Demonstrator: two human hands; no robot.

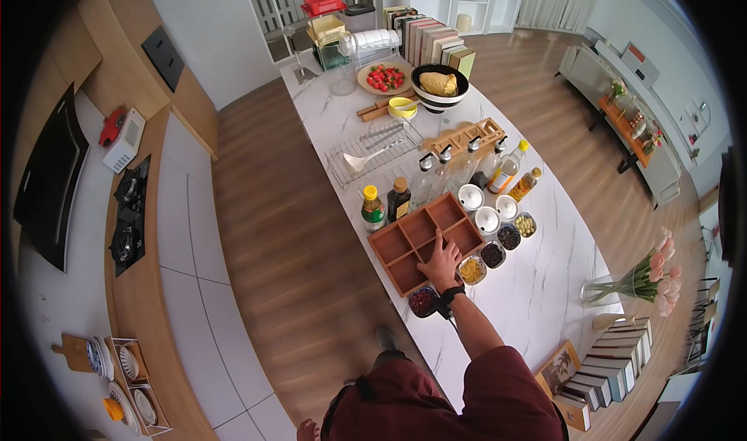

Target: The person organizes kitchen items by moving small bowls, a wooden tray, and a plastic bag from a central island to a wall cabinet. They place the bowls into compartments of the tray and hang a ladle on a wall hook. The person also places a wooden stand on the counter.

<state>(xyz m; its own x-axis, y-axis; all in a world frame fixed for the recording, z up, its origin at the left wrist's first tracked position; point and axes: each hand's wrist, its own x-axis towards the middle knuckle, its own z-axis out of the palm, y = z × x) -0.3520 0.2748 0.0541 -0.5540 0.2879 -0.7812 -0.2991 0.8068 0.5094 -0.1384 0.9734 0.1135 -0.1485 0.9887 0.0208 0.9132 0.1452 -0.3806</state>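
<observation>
My right hand point(442, 262), a black band on its wrist, reaches over a wooden box point(392, 246) with several compartments. Its fingers are spread and the index finger points along the box's interior; whether it touches a divider is unclear. No held object shows in it. Beside the wrist are a bowl of dark red pieces point(423, 302) and a bowl of yellow slices point(472, 270). Bowls of dark bits point(493, 254) and pale cloves point(525, 225) follow, along with white lidded jars point(487, 220). My left hand point(307, 430) shows only partly at the bottom edge, away from the counter.
Behind the box stand a green-labelled bottle point(373, 210), a dark sauce bottle point(399, 199) and glass pump bottles point(442, 172). Farther back are a wire rack point(350, 163) with a ladle point(357, 162), strawberries point(386, 78) and a bowl holding poultry point(437, 83). Tulips point(662, 271) stand right.
</observation>
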